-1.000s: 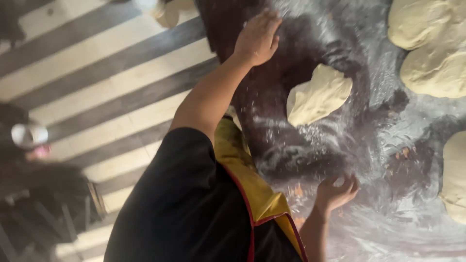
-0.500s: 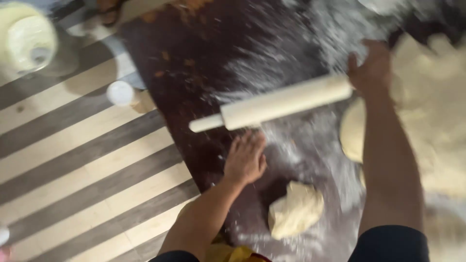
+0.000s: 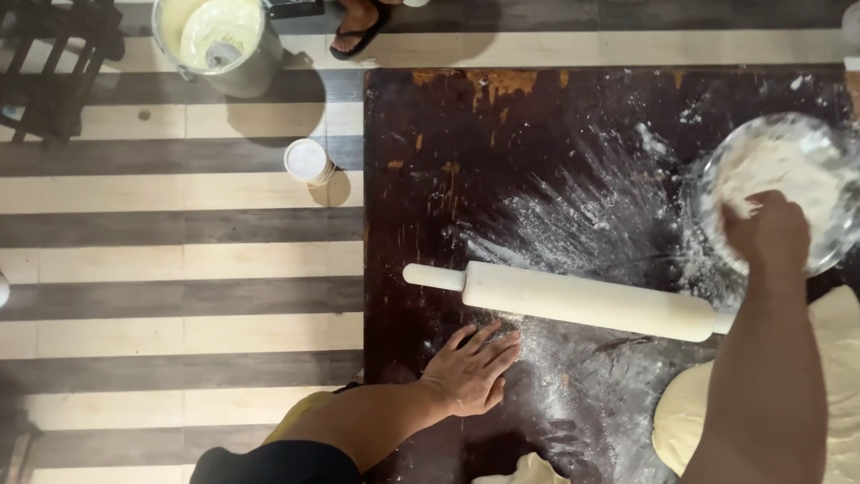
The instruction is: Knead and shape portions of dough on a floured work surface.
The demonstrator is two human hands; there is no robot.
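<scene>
Floured table [image 3: 430, 179]: rolling pin [image 3: 573, 300] beyond fingers [image 3: 488, 345]

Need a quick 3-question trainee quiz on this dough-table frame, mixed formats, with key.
1. True or false: the left hand grips the rolling pin.
2. Where is the right hand?
A. In the clear bowl of flour
B. On the metal bucket
C. On the flat dough
3. Fill in: the small white cup stands on the striped ___.

Key:
1. False; it lies flat on the dark floured table, just short of the pin.
2. A
3. floor
</scene>
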